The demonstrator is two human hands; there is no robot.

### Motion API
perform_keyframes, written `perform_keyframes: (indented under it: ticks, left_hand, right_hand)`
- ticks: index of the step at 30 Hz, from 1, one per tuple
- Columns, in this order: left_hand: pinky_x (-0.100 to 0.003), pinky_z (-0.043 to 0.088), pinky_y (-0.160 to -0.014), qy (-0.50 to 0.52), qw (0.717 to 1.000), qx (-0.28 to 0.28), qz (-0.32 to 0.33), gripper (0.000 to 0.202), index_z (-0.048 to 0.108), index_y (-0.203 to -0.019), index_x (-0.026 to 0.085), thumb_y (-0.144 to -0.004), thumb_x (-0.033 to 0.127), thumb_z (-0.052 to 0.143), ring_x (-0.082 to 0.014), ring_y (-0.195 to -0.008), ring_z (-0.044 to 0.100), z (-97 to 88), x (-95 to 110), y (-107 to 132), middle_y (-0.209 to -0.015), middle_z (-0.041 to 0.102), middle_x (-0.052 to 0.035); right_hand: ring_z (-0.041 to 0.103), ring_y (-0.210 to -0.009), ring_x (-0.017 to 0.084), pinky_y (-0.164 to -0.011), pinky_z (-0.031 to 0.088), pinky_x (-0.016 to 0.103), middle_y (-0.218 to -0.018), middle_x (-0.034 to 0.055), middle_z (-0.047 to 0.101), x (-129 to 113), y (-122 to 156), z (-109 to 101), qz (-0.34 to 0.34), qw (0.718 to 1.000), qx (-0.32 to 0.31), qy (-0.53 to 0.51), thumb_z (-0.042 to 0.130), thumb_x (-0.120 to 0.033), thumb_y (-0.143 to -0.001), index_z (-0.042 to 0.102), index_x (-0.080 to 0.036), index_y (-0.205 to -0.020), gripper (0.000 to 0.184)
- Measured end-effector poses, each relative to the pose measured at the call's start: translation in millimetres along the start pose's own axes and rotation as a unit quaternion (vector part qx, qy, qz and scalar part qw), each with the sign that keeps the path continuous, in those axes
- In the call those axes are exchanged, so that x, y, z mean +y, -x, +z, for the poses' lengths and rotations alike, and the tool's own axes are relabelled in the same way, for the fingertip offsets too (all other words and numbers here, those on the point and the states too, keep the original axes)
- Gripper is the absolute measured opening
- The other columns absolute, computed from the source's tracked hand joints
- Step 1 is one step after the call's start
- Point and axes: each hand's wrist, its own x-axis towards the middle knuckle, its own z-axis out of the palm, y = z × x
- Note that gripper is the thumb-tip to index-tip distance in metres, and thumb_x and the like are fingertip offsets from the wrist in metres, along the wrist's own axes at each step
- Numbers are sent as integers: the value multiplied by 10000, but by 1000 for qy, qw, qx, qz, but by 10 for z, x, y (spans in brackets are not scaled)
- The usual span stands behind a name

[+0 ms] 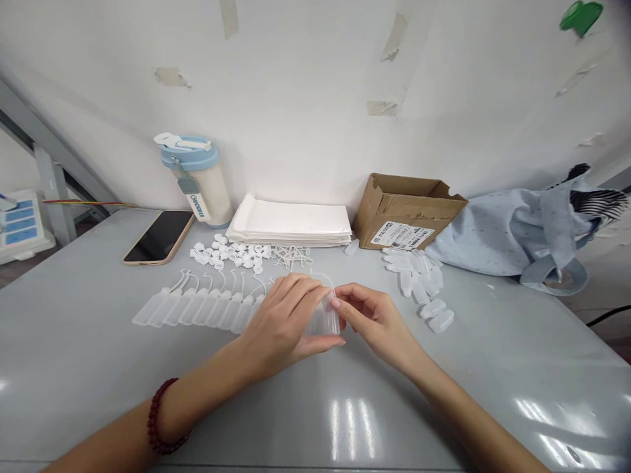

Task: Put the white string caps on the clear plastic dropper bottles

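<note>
**Two hands working a translucent squeeze bottle [323, 322] above the tabletop [98, 387]**

The left hand [279, 325] is closing around the bottle, and the right hand [372, 322] is touching its edge in a narrow grip, though whether it is holding cannot be determined. The hands are operating well apart from the near edge, just beside a row of tethered bottles [197, 307] and loose bottle bodies [419, 282]. White caps [227, 253], padded mailers [288, 223] and a cardboard box [407, 210] are sitting toward the white wall [296, 85]. Fingers are hiding the bottle's upper end.
</note>
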Motion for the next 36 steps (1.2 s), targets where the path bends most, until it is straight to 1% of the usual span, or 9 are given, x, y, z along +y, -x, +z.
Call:
perform_keyframes:
  ticks: [5,9,13,17,23,26,29,34,36]
  left_hand:
    - [-404,475,-799,-4,1000,-7,-10,480,491,-1117,129,-790,423,683,-240,-918,561,-6,12,-6,-981,632,-115]
    - [-418,463,-828,3,999,-27,-19,497,487,-1136,142,-785,433,684,-252,-955,561,-9,12,-1,-1023,627,-120]
    - [-425,450,-842,10,999,-42,-29,462,483,-1150,150,-797,375,679,-260,-984,549,10,9,-14,-1069,612,-126]
    - [-410,449,-831,18,997,-54,-44,390,520,-1079,144,-776,321,690,-254,-972,541,38,15,-103,-1044,622,-112]
    - [-394,442,-779,11,991,-126,-53,433,546,-1014,124,-738,409,720,-265,-960,515,111,15,-208,-979,624,-99]
    - [-393,437,-764,6,985,-161,-56,449,550,-1002,115,-728,423,728,-269,-952,507,163,26,-214,-955,618,-95]
    - [-404,433,-775,-2,979,-196,-57,457,560,-992,111,-717,430,736,-279,-964,496,208,41,-231,-943,610,-96]
    - [-426,422,-814,-7,966,-245,-85,470,580,-996,129,-707,466,735,-288,-1003,455,247,58,-286,-1018,579,-101]
    - [-431,416,-828,-12,960,-262,-99,454,586,-1000,134,-720,466,721,-291,-1014,438,251,58,-302,-1041,565,-107]
  right_hand:
    - [527,-581,113,-568,414,255,-652,-23,562,-7,-15,-23,21,999,-21,-29,616,-400,-818,631,-175,-865,230]
    - [507,-542,109,-550,413,259,-603,-36,543,-7,-14,-21,39,998,-11,-49,652,-429,-780,628,-174,-856,267]
    - [493,-524,110,-546,418,266,-584,-37,543,-14,-15,-24,46,997,5,-59,653,-425,-773,634,-173,-862,269]
    - [480,-516,104,-533,398,263,-600,-29,549,-33,-33,-73,50,998,7,-41,639,-408,-778,638,-167,-818,244]
    - [467,-540,113,-525,354,261,-589,-22,524,-44,-50,-209,38,995,-39,80,541,-342,-840,630,-172,-730,221]
    - [475,-583,127,-543,355,269,-650,-6,564,-20,-38,-251,30,986,-56,157,515,-332,-846,605,-185,-702,224]
    - [444,-563,129,-513,327,270,-641,-5,553,16,-22,-271,47,973,-56,220,502,-349,-842,561,-195,-666,241]
    - [392,-511,114,-473,285,262,-597,-15,505,57,-8,-286,81,960,-57,262,484,-389,-833,464,-202,-606,295]
    - [406,-521,114,-483,290,260,-613,-14,521,65,-5,-289,84,957,-63,269,482,-384,-828,481,-199,-625,275]
